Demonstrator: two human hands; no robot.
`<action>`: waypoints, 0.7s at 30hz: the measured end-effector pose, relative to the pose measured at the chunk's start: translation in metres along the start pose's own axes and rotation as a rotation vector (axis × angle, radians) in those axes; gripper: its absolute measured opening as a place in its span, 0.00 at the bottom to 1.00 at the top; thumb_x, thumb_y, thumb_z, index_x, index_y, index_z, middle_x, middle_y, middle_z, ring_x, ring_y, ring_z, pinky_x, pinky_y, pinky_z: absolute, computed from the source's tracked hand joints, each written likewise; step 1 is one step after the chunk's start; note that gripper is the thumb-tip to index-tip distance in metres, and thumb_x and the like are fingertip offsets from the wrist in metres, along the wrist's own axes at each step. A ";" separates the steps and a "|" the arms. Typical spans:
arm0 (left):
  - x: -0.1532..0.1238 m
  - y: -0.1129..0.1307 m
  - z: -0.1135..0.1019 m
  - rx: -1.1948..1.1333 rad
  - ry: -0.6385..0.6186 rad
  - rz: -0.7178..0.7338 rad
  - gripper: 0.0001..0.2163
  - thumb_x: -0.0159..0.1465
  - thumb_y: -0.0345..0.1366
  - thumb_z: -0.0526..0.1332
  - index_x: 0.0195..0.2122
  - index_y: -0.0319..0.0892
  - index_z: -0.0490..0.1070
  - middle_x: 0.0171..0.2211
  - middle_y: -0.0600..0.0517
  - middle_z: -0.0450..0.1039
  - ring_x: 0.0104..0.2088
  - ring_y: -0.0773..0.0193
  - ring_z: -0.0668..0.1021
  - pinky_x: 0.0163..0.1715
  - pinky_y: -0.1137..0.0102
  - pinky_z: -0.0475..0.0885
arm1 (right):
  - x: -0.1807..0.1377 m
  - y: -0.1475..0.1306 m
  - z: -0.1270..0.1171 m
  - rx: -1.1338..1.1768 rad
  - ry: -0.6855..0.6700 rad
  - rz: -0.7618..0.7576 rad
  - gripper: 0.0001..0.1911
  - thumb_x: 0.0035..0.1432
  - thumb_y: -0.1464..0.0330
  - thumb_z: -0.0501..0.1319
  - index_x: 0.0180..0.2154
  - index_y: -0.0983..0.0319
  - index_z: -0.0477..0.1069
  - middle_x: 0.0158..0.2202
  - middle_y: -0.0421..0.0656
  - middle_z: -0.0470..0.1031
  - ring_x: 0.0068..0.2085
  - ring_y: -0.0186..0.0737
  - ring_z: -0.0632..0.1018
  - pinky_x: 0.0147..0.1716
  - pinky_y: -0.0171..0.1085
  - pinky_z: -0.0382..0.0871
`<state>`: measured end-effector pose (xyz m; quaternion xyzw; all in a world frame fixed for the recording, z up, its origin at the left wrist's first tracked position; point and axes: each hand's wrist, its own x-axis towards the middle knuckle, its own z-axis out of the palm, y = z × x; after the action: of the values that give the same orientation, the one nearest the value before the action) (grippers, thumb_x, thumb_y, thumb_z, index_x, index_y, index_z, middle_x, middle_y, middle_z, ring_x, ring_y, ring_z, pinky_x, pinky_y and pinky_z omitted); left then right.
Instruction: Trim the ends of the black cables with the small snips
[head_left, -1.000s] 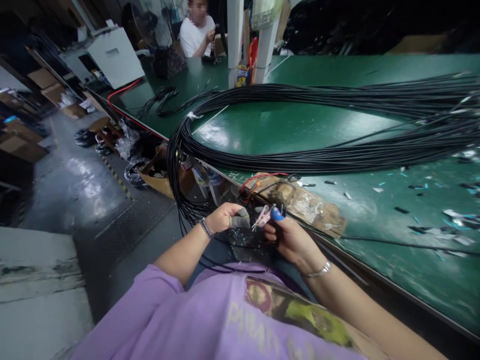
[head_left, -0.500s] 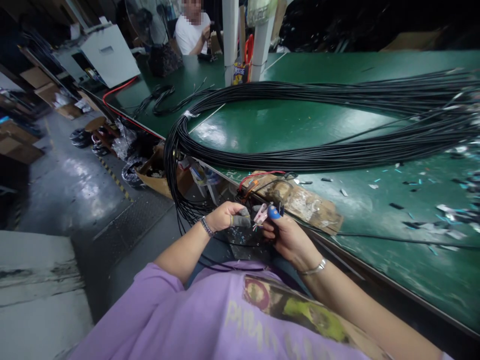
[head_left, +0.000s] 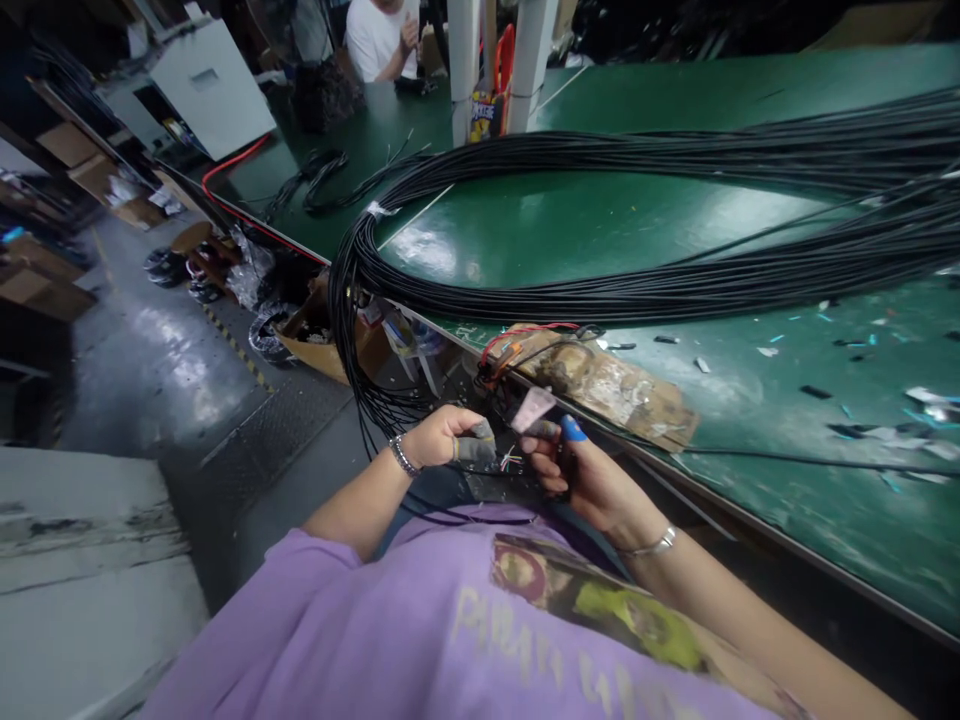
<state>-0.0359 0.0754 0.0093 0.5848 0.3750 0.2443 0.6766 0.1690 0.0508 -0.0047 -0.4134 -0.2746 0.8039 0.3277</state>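
Observation:
My left hand (head_left: 450, 437), with grey coverings on its fingertips, is closed in a pinch. Thin coloured wires (head_left: 511, 460) fan out just right of those fingertips, at the end of a black cable mostly hidden by the fingers. My right hand (head_left: 589, 475) wears a blue covering on the thumb and is closed around a small pale pink clip-like piece (head_left: 534, 408), blurred by motion. The pink piece sits above the wires, apart from them. Both hands are in front of the bench edge, above my lap.
A long bundle of black cables (head_left: 570, 300) loops over the green bench (head_left: 787, 480) and hangs off its edge. A worn, stained board (head_left: 634, 390) with red and black leads lies near the edge. Cable scraps litter the right side. A person in white (head_left: 373, 42) sits across the bench.
My right hand, with the pink piece, has moved slightly right and away from my left hand. The coloured wires now show between the hands. The view has shifted a little.

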 end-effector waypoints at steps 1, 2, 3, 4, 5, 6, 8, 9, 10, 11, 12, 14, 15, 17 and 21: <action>-0.002 -0.002 0.000 0.003 0.012 0.011 0.23 0.40 0.53 0.69 0.21 0.34 0.70 0.19 0.54 0.67 0.22 0.72 0.67 0.25 0.75 0.64 | -0.002 0.000 0.000 0.004 -0.001 0.009 0.26 0.42 0.43 0.62 0.26 0.60 0.69 0.17 0.35 0.54 0.19 0.27 0.49 0.16 0.30 0.41; -0.003 -0.005 0.001 0.004 0.023 0.020 0.23 0.41 0.53 0.69 0.21 0.34 0.70 0.19 0.54 0.67 0.22 0.72 0.67 0.25 0.75 0.65 | -0.003 0.001 0.000 0.003 -0.001 0.018 0.25 0.42 0.44 0.63 0.25 0.61 0.70 0.17 0.35 0.54 0.19 0.27 0.50 0.16 0.30 0.41; -0.004 -0.007 0.001 0.004 0.031 0.027 0.23 0.42 0.53 0.69 0.21 0.34 0.70 0.19 0.54 0.67 0.22 0.72 0.66 0.26 0.75 0.65 | -0.005 0.001 0.001 -0.005 -0.003 0.028 0.25 0.41 0.45 0.63 0.25 0.61 0.71 0.17 0.35 0.54 0.19 0.27 0.50 0.16 0.30 0.41; -0.004 -0.008 0.002 0.004 0.039 0.031 0.23 0.43 0.53 0.68 0.21 0.34 0.69 0.19 0.54 0.66 0.22 0.72 0.66 0.25 0.75 0.64 | -0.006 0.001 0.001 -0.016 -0.005 0.039 0.25 0.41 0.45 0.64 0.25 0.62 0.71 0.17 0.35 0.54 0.19 0.27 0.50 0.16 0.30 0.41; -0.005 -0.010 0.003 0.003 0.048 0.034 0.23 0.43 0.53 0.68 0.21 0.34 0.69 0.19 0.54 0.66 0.22 0.73 0.66 0.25 0.75 0.64 | -0.007 0.002 0.002 -0.028 -0.006 0.049 0.25 0.40 0.45 0.64 0.25 0.62 0.72 0.16 0.35 0.54 0.19 0.27 0.50 0.16 0.30 0.40; -0.005 -0.010 0.004 0.002 0.055 0.034 0.23 0.43 0.53 0.68 0.20 0.34 0.69 0.18 0.54 0.65 0.22 0.73 0.65 0.25 0.75 0.64 | -0.007 0.003 0.002 -0.038 -0.005 0.059 0.26 0.39 0.46 0.65 0.24 0.63 0.72 0.16 0.35 0.54 0.18 0.27 0.50 0.16 0.31 0.40; -0.006 -0.010 0.006 -0.003 0.065 0.028 0.23 0.43 0.52 0.69 0.20 0.34 0.68 0.18 0.55 0.65 0.21 0.73 0.65 0.25 0.76 0.64 | -0.009 0.004 0.003 -0.058 -0.002 0.079 0.26 0.36 0.46 0.67 0.24 0.64 0.72 0.15 0.34 0.54 0.18 0.26 0.51 0.17 0.31 0.40; -0.006 -0.010 0.007 -0.007 0.069 0.025 0.23 0.43 0.52 0.69 0.20 0.34 0.68 0.18 0.55 0.65 0.21 0.73 0.65 0.25 0.76 0.64 | -0.009 0.004 0.004 -0.069 -0.001 0.085 0.26 0.35 0.47 0.68 0.24 0.64 0.72 0.14 0.34 0.54 0.18 0.26 0.51 0.17 0.31 0.40; -0.007 -0.009 0.007 -0.011 0.072 0.024 0.23 0.42 0.52 0.69 0.20 0.34 0.68 0.18 0.55 0.66 0.21 0.73 0.66 0.25 0.75 0.64 | -0.010 0.003 0.005 -0.079 0.000 0.087 0.26 0.36 0.47 0.67 0.24 0.64 0.72 0.14 0.34 0.54 0.18 0.26 0.51 0.17 0.31 0.40; -0.008 -0.008 0.008 -0.016 0.074 0.024 0.23 0.42 0.52 0.69 0.20 0.34 0.69 0.18 0.54 0.66 0.21 0.73 0.66 0.25 0.75 0.64 | -0.010 0.002 0.006 -0.088 0.001 0.082 0.26 0.37 0.47 0.67 0.24 0.63 0.71 0.13 0.34 0.54 0.17 0.26 0.51 0.16 0.31 0.41; -0.008 -0.007 0.008 -0.021 0.077 0.027 0.23 0.42 0.52 0.69 0.20 0.34 0.69 0.18 0.54 0.66 0.21 0.73 0.66 0.25 0.75 0.64 | -0.010 0.001 0.007 -0.097 0.004 0.069 0.25 0.38 0.46 0.66 0.24 0.63 0.71 0.13 0.34 0.55 0.17 0.26 0.51 0.16 0.31 0.41; -0.008 -0.004 0.007 -0.034 0.092 0.038 0.23 0.42 0.53 0.69 0.20 0.34 0.69 0.18 0.54 0.66 0.21 0.73 0.66 0.25 0.75 0.65 | -0.007 -0.005 0.011 -0.115 0.017 0.021 0.25 0.42 0.46 0.63 0.24 0.63 0.70 0.13 0.34 0.55 0.17 0.27 0.51 0.15 0.31 0.41; -0.008 -0.003 0.006 -0.038 0.101 0.044 0.23 0.42 0.53 0.69 0.20 0.34 0.69 0.18 0.54 0.66 0.21 0.73 0.66 0.25 0.75 0.65 | -0.006 -0.009 0.013 -0.123 0.025 -0.014 0.25 0.44 0.45 0.62 0.25 0.63 0.70 0.14 0.34 0.56 0.17 0.27 0.52 0.15 0.31 0.41; -0.005 0.001 0.002 -0.042 0.116 0.056 0.23 0.42 0.53 0.69 0.20 0.34 0.68 0.18 0.55 0.66 0.21 0.73 0.66 0.24 0.75 0.64 | -0.001 -0.018 0.019 -0.141 0.038 -0.084 0.26 0.44 0.45 0.61 0.25 0.62 0.69 0.16 0.35 0.59 0.17 0.26 0.52 0.14 0.30 0.41; 0.003 0.007 -0.004 -0.031 0.113 0.074 0.23 0.40 0.52 0.70 0.19 0.34 0.69 0.18 0.55 0.66 0.21 0.73 0.67 0.24 0.75 0.64 | 0.007 -0.030 0.031 -0.142 0.135 -0.159 0.26 0.37 0.46 0.66 0.22 0.62 0.65 0.18 0.34 0.61 0.17 0.24 0.55 0.13 0.28 0.43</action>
<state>-0.0368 0.0811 0.0153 0.5729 0.3868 0.3077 0.6538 0.1489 0.0692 0.0289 -0.4656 -0.3399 0.7244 0.3780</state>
